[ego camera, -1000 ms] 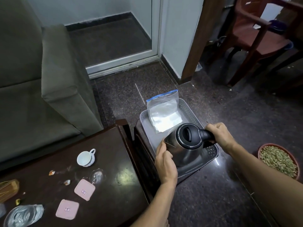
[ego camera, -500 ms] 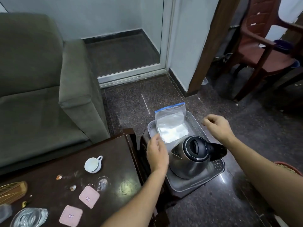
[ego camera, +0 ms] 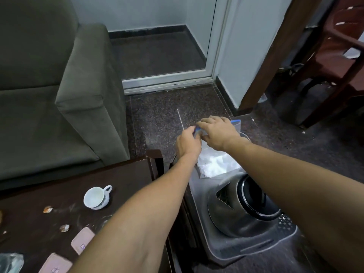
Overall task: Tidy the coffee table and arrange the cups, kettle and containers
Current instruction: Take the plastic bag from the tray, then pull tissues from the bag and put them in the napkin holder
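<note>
A steel kettle [ego camera: 232, 211] with a black lid stands in the near end of a grey plastic tray [ego camera: 254, 245]. Behind it in the tray lies a clear zip bag [ego camera: 214, 164] of white powder with a blue seal. My left hand [ego camera: 187, 143] and my right hand [ego camera: 218, 133] both pinch the bag's blue top edge at the tray's far end. A white teacup [ego camera: 96, 198] lies tipped on its side on the dark wooden coffee table [ego camera: 122, 184], left of my left forearm.
Two pink coasters [ego camera: 81, 240], small wrappers [ego camera: 47, 209] and a crumpled clear wrapper [ego camera: 9, 262] lie on the table. A green sofa [ego camera: 65, 91] stands at the left, a red plastic chair [ego camera: 338, 56] at the far right, a glass door behind.
Both hands left the kettle, which now stands in the tray, and reached forward to grip the top of the zip bag. The camera moved closer.
</note>
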{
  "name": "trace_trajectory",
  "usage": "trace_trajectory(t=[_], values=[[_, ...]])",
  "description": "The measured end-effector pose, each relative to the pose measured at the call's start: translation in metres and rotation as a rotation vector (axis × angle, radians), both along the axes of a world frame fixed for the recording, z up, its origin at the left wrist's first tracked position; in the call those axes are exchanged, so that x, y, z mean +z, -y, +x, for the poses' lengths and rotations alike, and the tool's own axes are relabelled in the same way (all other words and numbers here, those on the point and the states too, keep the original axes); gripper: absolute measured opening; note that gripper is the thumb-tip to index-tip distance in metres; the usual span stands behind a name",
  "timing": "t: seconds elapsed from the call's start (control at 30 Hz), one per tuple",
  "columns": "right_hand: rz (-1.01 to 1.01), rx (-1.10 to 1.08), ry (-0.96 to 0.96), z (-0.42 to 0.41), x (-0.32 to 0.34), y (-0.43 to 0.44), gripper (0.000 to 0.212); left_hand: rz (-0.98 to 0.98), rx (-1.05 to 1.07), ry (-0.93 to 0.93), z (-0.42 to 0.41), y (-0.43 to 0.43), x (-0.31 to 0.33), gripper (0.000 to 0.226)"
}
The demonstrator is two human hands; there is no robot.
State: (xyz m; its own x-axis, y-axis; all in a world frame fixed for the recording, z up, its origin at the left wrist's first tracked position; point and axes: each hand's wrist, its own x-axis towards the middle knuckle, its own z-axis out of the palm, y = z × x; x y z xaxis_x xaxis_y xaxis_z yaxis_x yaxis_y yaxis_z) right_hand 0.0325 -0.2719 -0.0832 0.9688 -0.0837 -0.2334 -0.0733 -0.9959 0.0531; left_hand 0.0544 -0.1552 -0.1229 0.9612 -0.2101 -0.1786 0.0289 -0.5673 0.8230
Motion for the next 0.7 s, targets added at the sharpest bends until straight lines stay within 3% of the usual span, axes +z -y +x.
trace_trajectory(t=[0.13,0.33,0.7], values=[[-0.056,0.049,0.097,0.001,-0.001,-0.001,0.028,-0.026,0.000,0.080,-0.001,-0.009,0.002,0.021],[-0.034,0.145,0.208,0.003,0.049,-0.010,0.034,-0.080,-0.022,0.297,-0.003,-0.043,0.046,0.018],[-0.016,0.258,0.462,0.008,0.256,-0.109,0.032,-0.179,0.005,0.698,0.016,-0.149,0.236,0.012]])
